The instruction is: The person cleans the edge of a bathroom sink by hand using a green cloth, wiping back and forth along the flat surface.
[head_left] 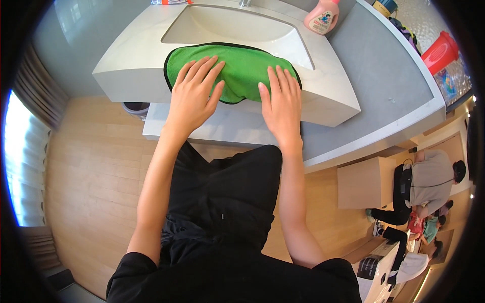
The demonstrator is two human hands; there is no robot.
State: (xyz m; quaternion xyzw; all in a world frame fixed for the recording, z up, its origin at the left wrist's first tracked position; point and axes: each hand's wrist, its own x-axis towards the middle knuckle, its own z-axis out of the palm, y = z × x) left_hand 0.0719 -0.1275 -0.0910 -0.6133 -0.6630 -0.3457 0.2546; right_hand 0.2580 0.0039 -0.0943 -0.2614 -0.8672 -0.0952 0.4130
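A green cleaning cloth (237, 70) with black edging lies spread over the front rim of the white sink (227, 24), its near edge hanging down the counter front. My left hand (194, 93) rests on the cloth's left part, fingers stretched out and apart. On the right part of the cloth lies my right hand (283, 101), palm down, with its thumb apart from the extended fingers. Neither hand is gripping the fabric. The cloth hides part of the basin's near edge.
A pink bottle (322, 17) stands at the counter's back right, and the faucet (245, 3) is behind the basin. A grey partition (369, 76) borders the right side, with a red container (440, 53) beyond it. Other people (429, 177) are at the far right.
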